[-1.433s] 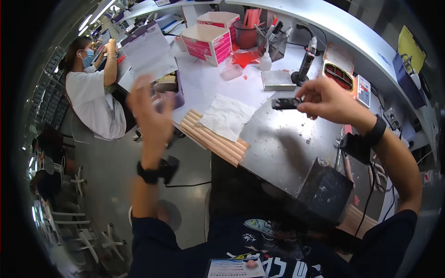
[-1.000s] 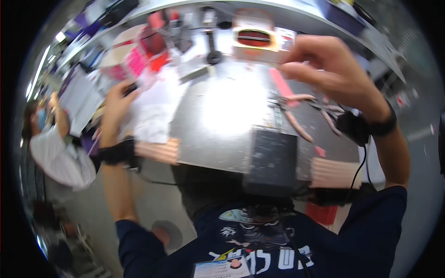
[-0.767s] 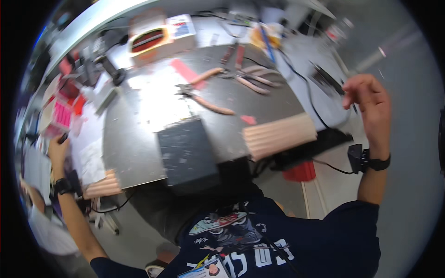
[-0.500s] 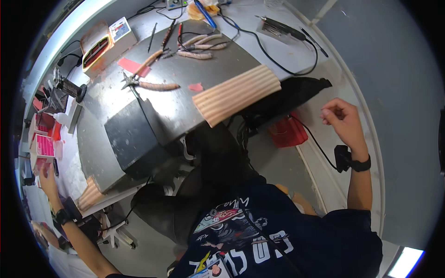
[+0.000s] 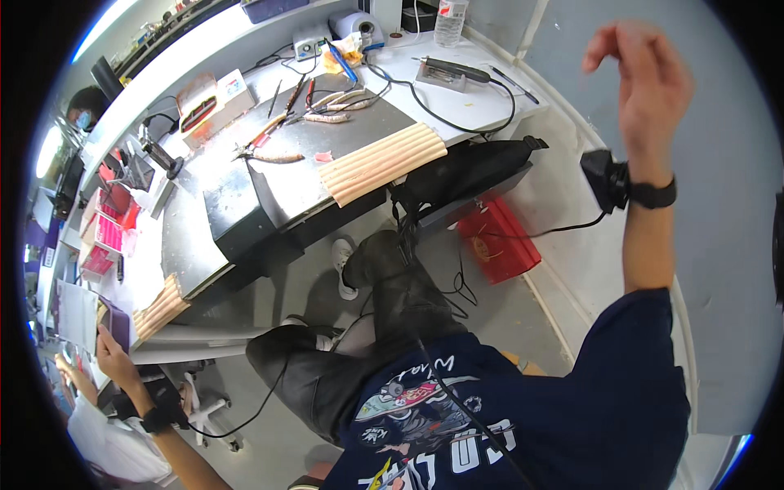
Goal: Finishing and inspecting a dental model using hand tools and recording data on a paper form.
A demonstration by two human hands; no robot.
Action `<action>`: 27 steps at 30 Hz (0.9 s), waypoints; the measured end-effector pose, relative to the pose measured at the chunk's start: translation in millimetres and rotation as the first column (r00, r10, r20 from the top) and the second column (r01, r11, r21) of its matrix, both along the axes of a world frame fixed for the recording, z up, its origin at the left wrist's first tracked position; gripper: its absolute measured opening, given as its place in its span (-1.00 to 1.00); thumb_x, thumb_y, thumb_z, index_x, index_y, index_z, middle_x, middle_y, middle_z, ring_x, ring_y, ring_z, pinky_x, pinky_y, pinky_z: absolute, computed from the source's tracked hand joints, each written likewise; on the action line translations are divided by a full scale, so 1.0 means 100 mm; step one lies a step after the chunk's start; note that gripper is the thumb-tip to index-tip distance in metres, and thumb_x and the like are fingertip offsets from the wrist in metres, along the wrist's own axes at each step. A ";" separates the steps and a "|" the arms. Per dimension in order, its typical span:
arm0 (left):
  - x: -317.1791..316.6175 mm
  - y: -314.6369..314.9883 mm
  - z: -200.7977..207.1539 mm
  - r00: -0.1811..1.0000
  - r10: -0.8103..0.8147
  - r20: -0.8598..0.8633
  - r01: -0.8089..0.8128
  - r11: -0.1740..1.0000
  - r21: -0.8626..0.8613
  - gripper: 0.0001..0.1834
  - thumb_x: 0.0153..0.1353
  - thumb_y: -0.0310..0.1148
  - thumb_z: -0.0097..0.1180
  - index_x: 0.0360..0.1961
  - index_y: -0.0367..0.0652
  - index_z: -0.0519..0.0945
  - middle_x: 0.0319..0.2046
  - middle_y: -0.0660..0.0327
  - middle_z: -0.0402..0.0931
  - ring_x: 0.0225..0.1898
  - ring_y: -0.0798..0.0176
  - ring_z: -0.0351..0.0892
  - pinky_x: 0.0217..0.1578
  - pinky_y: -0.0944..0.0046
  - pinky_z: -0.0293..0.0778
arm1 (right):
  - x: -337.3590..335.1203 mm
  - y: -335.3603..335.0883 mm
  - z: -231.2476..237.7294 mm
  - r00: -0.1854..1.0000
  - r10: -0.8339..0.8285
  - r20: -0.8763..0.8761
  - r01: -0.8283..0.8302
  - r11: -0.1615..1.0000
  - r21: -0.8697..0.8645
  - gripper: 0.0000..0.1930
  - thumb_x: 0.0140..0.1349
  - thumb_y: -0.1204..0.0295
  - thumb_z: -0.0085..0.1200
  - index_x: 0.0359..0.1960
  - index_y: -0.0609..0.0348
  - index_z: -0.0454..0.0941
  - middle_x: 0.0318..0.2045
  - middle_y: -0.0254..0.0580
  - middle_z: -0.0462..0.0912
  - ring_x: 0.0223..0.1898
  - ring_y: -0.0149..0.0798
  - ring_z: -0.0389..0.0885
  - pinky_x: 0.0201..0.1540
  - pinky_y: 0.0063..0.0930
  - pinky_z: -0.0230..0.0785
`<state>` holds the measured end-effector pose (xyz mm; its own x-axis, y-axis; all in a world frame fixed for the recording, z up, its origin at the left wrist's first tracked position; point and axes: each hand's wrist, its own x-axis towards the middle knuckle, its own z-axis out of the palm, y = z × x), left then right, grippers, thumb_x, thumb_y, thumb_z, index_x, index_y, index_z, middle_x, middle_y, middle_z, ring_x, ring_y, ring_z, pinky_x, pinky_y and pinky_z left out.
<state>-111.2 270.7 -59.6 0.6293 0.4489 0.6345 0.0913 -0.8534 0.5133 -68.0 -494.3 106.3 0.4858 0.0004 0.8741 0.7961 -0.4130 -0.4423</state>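
Note:
At the left end of the bench, my left hand [image 5: 118,359] has its fingers bent together at the edge of a purple box [image 5: 119,327]. A pale, flat panel [image 5: 77,317] stands beside the box. What the fingertips grip is too small and hidden to make out. My right hand [image 5: 649,90] is raised at the right, away from the bench, with loosely curved fingers and nothing in them. Each wrist wears a black strap with a cable.
Ribbed tan wooden pads [image 5: 384,163] lie on the bench's front edge. Behind them are several pliers [image 5: 278,157], a rotary handpiece [image 5: 457,69] and a water bottle [image 5: 449,23]. A red box [image 5: 500,242] sits below. Another person [image 5: 106,437] is at lower left.
My left hand has moved from the pink-and-white boxes toward me, to the purple box. My right hand has risen. The view has shifted, showing more of the shelf and floor.

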 end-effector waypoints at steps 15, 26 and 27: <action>-0.70 -1.95 -0.58 0.941 -0.315 0.127 0.338 0.827 -0.449 -0.62 0.49 -0.31 -0.08 -0.53 -0.23 0.40 -0.60 0.41 0.19 -0.52 0.54 0.12 -0.50 0.47 0.07 | 0.49 -0.67 -0.50 0.840 -0.100 -0.534 0.157 0.986 0.061 -0.42 0.19 0.58 0.14 0.26 0.23 0.27 -0.01 -0.02 0.47 -0.23 -0.33 0.61 -0.27 -0.54 0.49; 0.15 -4.22 0.00 0.763 -0.559 0.325 0.593 0.406 -0.695 -0.61 0.24 -0.63 0.12 0.06 -0.21 0.32 -0.45 0.30 0.37 -0.53 0.51 0.29 -0.53 0.51 0.23 | 4.35 -1.42 -0.36 0.577 -0.741 -0.344 0.396 0.621 -0.676 0.10 -0.06 -0.08 0.37 0.43 0.19 0.04 0.25 0.46 0.25 0.32 0.24 0.29 0.30 -0.10 0.26; 0.24 -4.30 0.04 0.742 -0.592 0.314 0.594 0.364 -0.718 -0.62 0.23 -0.63 0.13 0.04 -0.21 0.34 -0.44 0.30 0.39 -0.55 0.51 0.32 -0.54 0.53 0.25 | 4.52 -1.43 -0.33 0.604 -0.717 -0.348 0.361 0.636 -0.682 0.10 -0.05 -0.09 0.35 0.45 0.12 0.02 0.27 0.43 0.23 0.31 0.24 0.29 0.31 -0.10 0.25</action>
<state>-86.8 -158.8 -55.4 0.9308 0.2465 0.2698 -0.2795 0.0046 0.9601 383.9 -637.2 73.1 0.9146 -0.0974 0.3924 0.0179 -0.9598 -0.2800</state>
